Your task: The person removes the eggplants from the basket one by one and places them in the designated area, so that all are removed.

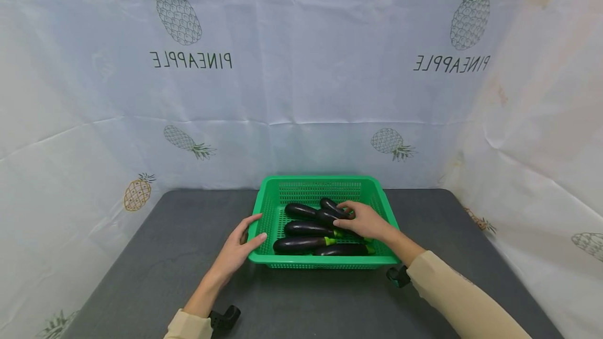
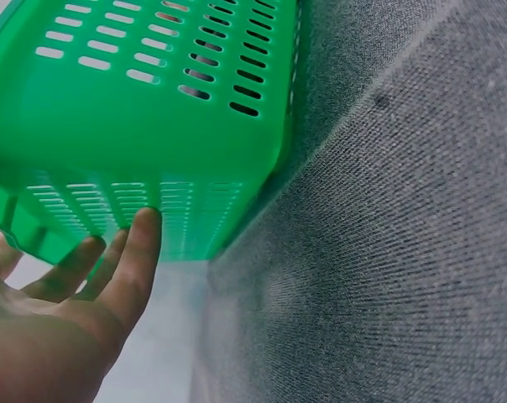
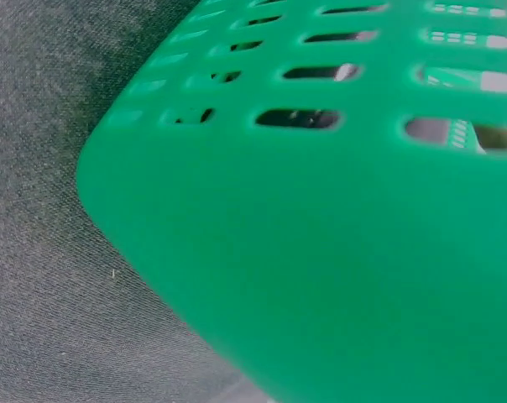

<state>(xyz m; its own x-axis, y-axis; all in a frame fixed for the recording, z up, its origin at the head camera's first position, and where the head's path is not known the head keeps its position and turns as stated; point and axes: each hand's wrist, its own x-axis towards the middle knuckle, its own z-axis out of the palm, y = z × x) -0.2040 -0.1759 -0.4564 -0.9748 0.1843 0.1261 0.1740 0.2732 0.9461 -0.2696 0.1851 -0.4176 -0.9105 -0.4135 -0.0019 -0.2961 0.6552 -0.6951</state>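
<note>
A green plastic basket (image 1: 330, 259) with slotted walls holds several dark purple eggplants (image 1: 301, 245), some with green stem ends. My left hand (image 1: 237, 247) grips the basket's left rim, thumb over the edge. In the left wrist view its fingers (image 2: 136, 260) lie against the outside of the basket wall (image 2: 136, 143). Inside the basket, toward the right, my right hand (image 1: 365, 221) pinches an eggplant (image 1: 332, 217) between thumb and fingers. Only the outer wall of the basket (image 3: 262, 227) fills the right wrist view, with that hand hidden.
The basket stands on a dark grey table (image 1: 188, 234), near its back edge. Behind it and along both sides hangs a white cloth (image 1: 301, 67) with pineapple prints. Black wrist straps (image 1: 398, 276) are on both forearms.
</note>
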